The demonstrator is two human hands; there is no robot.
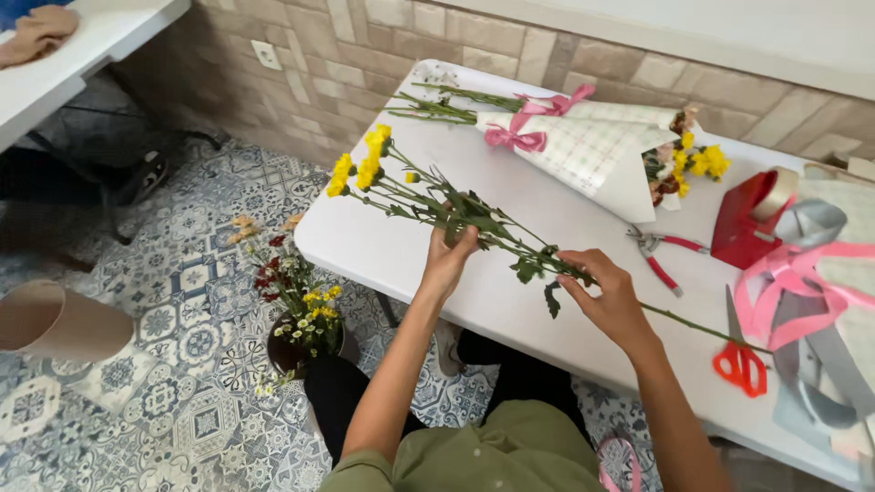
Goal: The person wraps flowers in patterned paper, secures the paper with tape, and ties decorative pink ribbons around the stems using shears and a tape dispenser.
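A long stem of yellow flowers (365, 164) lies across the white table (383, 246), blooms at the left, green leaves along it. My left hand (448, 260) grips the stem near its leafy middle. My right hand (609, 296) pinches the stem further right, at a leaf. The bare stem end runs on to the right toward the red scissors (740, 360).
Two wrapped bouquets with pink bows (583, 146) lie at the table's back. Red-handled pruners (661, 255), a red tape dispenser (752, 219) and pink and grey ribbons (802, 292) sit at the right. A pot of mixed flowers (296, 310) stands on the tiled floor.
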